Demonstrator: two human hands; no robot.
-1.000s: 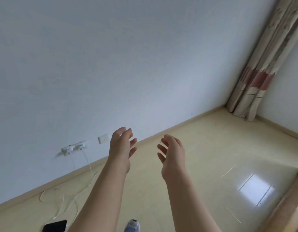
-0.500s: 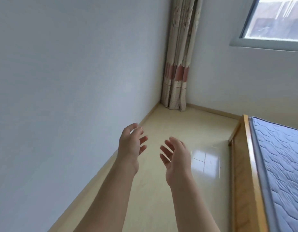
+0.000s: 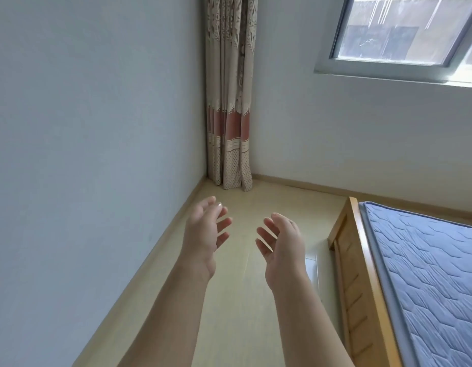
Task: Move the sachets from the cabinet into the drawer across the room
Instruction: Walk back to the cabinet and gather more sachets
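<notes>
Head view looks down a strip of pale floor [image 3: 237,313] that runs between a grey-white wall [image 3: 97,128] on the left and a wooden bed frame [image 3: 362,282] on the right. The left hand [image 3: 203,234] and the right hand [image 3: 282,245] are raised side by side over this strip, apart from each other. Their palms are turned inward and their fingers are spread and relaxed; neither holds anything. The sachets, the cabinet and the drawer lie outside this view.

A quilted blue mattress [image 3: 428,274] lies in the bed frame, its edge just inside the wooden rail. A patterned curtain [image 3: 228,102], beige with a red band and a dotted hem, hangs in the far corner down to the floor. A light skirting board [image 3: 155,255] follows the foot of the left wall. High on the far wall, above the bed, a window [image 3: 404,30] with a grey frame shows a building outside. A patch of reflected light [image 3: 311,266] lies on the floor beside the bed frame, partly hidden behind the right wrist.
</notes>
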